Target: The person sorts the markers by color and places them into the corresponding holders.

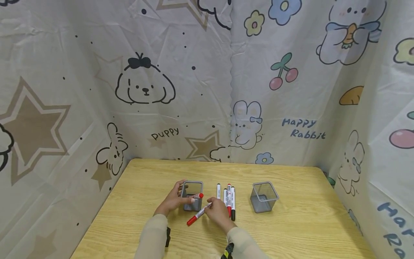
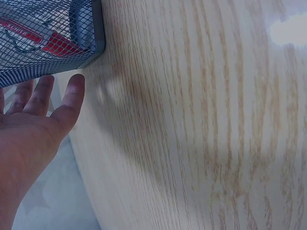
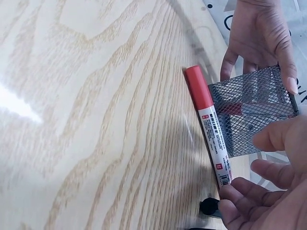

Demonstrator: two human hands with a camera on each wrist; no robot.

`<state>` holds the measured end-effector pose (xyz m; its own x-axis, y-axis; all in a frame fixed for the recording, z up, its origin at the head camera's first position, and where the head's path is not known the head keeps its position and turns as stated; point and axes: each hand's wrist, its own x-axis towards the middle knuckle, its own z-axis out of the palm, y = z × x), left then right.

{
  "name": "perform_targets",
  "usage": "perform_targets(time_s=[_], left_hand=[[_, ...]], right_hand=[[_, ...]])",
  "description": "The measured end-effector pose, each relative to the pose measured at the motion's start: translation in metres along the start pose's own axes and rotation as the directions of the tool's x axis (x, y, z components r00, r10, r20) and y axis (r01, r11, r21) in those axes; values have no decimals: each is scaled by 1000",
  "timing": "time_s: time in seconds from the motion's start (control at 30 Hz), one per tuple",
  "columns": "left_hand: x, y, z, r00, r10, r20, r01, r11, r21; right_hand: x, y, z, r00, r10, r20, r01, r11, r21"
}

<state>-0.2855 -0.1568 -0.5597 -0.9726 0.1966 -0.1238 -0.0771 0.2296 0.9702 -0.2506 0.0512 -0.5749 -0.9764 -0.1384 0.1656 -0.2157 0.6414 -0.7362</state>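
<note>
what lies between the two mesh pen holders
In the head view, four markers lie there, one red-capped; the right hand, touching another red-capped marker, is partly between too.

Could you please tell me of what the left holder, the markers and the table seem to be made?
Left holder: probably coated metal, dark grey; fine mesh shows in its walls.
Markers: likely smooth plastic; white printed barrels and solid-coloured caps.
Table: wood or wood-look laminate; grain shows, and a bright glare suggests a glossy finish.
</note>
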Motion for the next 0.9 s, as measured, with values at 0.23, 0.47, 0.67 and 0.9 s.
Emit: perform_targets(time_s=[0.23, 0.47, 0.67, 0.9], left_hand=[[-1, 0, 0, 1000, 5, -2, -5, 1000, 6], [-2, 0, 0, 1000, 2, -13, -2, 1000, 4], [-2, 0, 0, 1000, 4, -21, -4, 1000, 1], [0, -2, 1, 1000, -2, -22, 1, 1000, -1]], right_hand=[[2, 0, 2, 997, 17, 70, -11, 997, -75], [5, 1, 6, 991, 22, 133, 6, 979, -206], [6, -2, 7, 988, 13, 152, 27, 964, -263], [5, -3, 9, 989, 31, 148, 15, 953, -303]])
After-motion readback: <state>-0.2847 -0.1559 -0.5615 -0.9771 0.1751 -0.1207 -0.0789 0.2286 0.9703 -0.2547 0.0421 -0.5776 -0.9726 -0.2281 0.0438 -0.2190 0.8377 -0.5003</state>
